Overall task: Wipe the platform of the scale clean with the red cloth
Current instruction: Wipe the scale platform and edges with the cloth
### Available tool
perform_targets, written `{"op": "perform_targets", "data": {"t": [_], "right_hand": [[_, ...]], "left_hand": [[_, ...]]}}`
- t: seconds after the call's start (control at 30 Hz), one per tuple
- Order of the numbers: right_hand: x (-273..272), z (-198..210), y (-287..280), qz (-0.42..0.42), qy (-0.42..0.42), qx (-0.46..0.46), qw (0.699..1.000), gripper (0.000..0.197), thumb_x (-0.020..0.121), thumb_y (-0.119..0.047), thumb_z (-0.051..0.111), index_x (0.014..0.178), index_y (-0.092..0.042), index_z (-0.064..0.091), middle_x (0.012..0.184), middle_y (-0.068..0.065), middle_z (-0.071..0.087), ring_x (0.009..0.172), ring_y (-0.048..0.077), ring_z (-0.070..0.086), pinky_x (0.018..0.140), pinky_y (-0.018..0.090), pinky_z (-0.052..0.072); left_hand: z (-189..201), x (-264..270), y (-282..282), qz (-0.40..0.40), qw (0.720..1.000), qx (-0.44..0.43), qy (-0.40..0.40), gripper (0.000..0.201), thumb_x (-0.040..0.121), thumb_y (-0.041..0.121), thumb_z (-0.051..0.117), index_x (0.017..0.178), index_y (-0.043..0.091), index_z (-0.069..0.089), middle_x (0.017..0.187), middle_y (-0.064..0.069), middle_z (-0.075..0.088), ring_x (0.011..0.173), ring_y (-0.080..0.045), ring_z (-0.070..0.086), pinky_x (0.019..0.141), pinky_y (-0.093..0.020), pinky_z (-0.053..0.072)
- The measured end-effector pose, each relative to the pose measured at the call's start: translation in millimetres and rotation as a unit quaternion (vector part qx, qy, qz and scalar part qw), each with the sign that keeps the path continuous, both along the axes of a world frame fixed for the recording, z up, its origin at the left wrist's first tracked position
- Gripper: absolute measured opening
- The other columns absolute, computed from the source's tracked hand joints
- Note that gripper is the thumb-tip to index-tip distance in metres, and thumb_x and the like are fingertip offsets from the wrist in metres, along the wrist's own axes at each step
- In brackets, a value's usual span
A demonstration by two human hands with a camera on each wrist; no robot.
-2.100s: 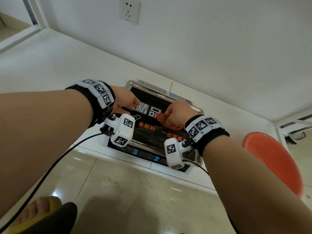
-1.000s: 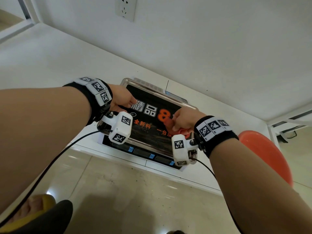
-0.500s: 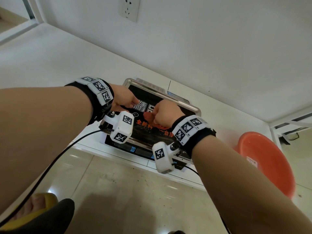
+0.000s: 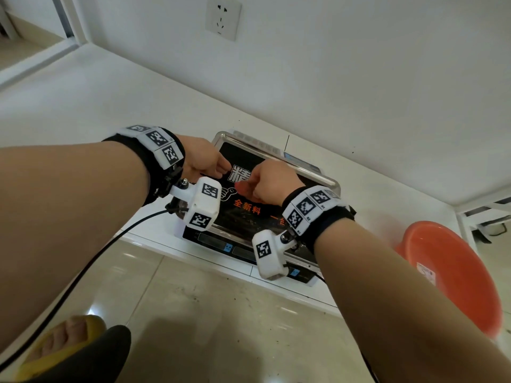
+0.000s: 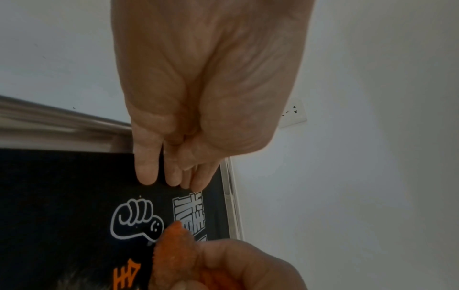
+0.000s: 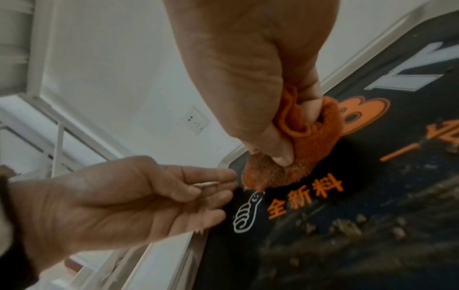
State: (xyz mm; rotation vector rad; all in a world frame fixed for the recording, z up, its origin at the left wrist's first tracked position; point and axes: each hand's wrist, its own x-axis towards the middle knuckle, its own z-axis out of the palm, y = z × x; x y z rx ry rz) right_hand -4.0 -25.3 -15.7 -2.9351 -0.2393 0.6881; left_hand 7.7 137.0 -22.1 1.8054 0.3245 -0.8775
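The scale sits on a white ledge, and its steel-rimmed platform [image 4: 318, 176] is covered by a black printed surface [image 6: 372, 196]. My right hand [image 4: 265, 183] grips the bunched red cloth [image 6: 310, 149] and presses it on the platform's left part, over the white lettering. A tip of the red cloth [image 4: 241, 188] shows under the fist in the head view. My left hand [image 4: 221, 168] lies at the platform's left edge with its fingers [image 5: 146, 176] straight and touching the black surface. Brown grit [image 6: 347, 227] speckles the platform's near part.
An orange plastic basin [image 4: 448, 275] stands on the floor at the right. A wall socket [image 4: 223, 17] is above the ledge. The scale's display panel [image 4: 229, 246] faces me. A black cable [image 4: 83, 269] trails from my left wrist. A foot in a yellow slipper [image 4: 60, 346] is at the lower left.
My right hand has swept the red cloth leftward across the platform, from its right half to beside my left hand. The left hand has stayed at the left edge.
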Motion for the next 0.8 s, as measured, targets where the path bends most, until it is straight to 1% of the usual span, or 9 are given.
{"op": "perform_targets", "data": {"t": [0.13,0.17,0.23,0.4,0.5,0.57,0.63,0.73,0.8], "right_hand": [[-8,-1,2,0.057,0.059,0.018,0.996,0.009,0.084,-0.030,0.077,0.086,-0.022,0.076,0.088,-0.003,0.074,0.088,0.017,0.068,0.078,0.032,0.057],[-8,1,-1,0.069,0.082,0.002,0.994,0.005,0.083,-0.018,0.076,0.085,-0.022,0.076,0.086,-0.004,0.074,0.088,0.017,0.069,0.078,0.031,0.058],[-5,5,-8,0.074,0.101,-0.023,0.992,0.016,0.081,-0.006,0.072,0.087,-0.020,0.078,0.084,-0.004,0.075,0.087,0.017,0.070,0.078,0.030,0.059],[3,10,-10,0.031,0.034,0.034,0.998,0.012,0.085,-0.025,0.073,0.090,-0.015,0.078,0.092,0.001,0.077,0.093,0.017,0.071,0.089,0.037,0.057],[4,1,4,0.034,0.021,0.033,0.999,0.031,0.086,-0.044,0.073,0.085,-0.013,0.078,0.086,0.005,0.077,0.086,0.020,0.072,0.080,0.037,0.059],[-1,-1,15,0.067,0.017,0.027,0.997,0.030,0.087,-0.044,0.070,0.086,-0.014,0.078,0.086,0.004,0.076,0.085,0.021,0.071,0.075,0.035,0.056],[-6,0,24,0.106,0.018,0.025,0.994,0.025,0.089,-0.039,0.068,0.094,-0.017,0.079,0.093,0.002,0.076,0.090,0.019,0.068,0.081,0.035,0.056],[-13,4,31,0.175,0.042,0.016,0.983,0.023,0.090,-0.032,0.067,0.103,-0.017,0.078,0.104,0.001,0.074,0.100,0.020,0.066,0.090,0.037,0.055],[-13,5,27,0.211,0.067,-0.016,0.975,0.022,0.088,-0.036,0.072,0.096,-0.017,0.079,0.097,0.000,0.075,0.094,0.019,0.068,0.085,0.034,0.056]], "left_hand": [[-1,0,2,-0.012,0.999,-0.010,0.030,0.039,0.093,-0.017,0.034,0.107,0.007,0.061,0.110,-0.003,0.052,0.108,-0.013,0.043,0.109,-0.033,0.035],[-1,-1,3,-0.008,0.999,-0.009,0.031,0.040,0.093,-0.017,0.034,0.106,0.008,0.061,0.112,-0.004,0.051,0.110,-0.013,0.044,0.108,-0.032,0.035],[0,-1,7,0.008,1.000,-0.013,0.028,0.047,0.092,-0.020,0.034,0.128,0.004,0.055,0.126,-0.006,0.052,0.124,-0.016,0.047,0.110,-0.035,0.037],[1,2,13,0.008,1.000,-0.025,0.016,0.054,0.092,-0.022,0.033,0.139,0.002,0.045,0.143,-0.010,0.047,0.136,-0.021,0.041,0.111,-0.039,0.038],[2,1,13,0.015,0.999,-0.043,0.019,0.051,0.093,-0.020,0.031,0.138,0.001,0.045,0.145,-0.011,0.045,0.135,-0.020,0.043,0.106,-0.034,0.041],[3,1,14,0.031,0.997,-0.066,0.032,0.040,0.097,-0.009,0.032,0.132,0.003,0.049,0.143,-0.009,0.047,0.130,-0.018,0.046,0.097,-0.031,0.044],[3,2,16,0.054,0.995,-0.077,0.044,0.035,0.100,0.009,0.039,0.132,0.001,0.052,0.140,-0.010,0.052,0.128,-0.020,0.049,0.097,-0.034,0.044],[6,2,19,0.066,0.992,-0.093,0.056,0.051,0.102,0.034,0.032,0.134,-0.001,0.050,0.137,-0.015,0.054,0.128,-0.025,0.049,0.096,-0.036,0.042],[9,2,20,0.062,0.990,-0.109,0.062,0.064,0.101,0.047,0.025,0.137,-0.003,0.046,0.140,-0.016,0.051,0.133,-0.026,0.045,0.099,-0.038,0.038]]}}
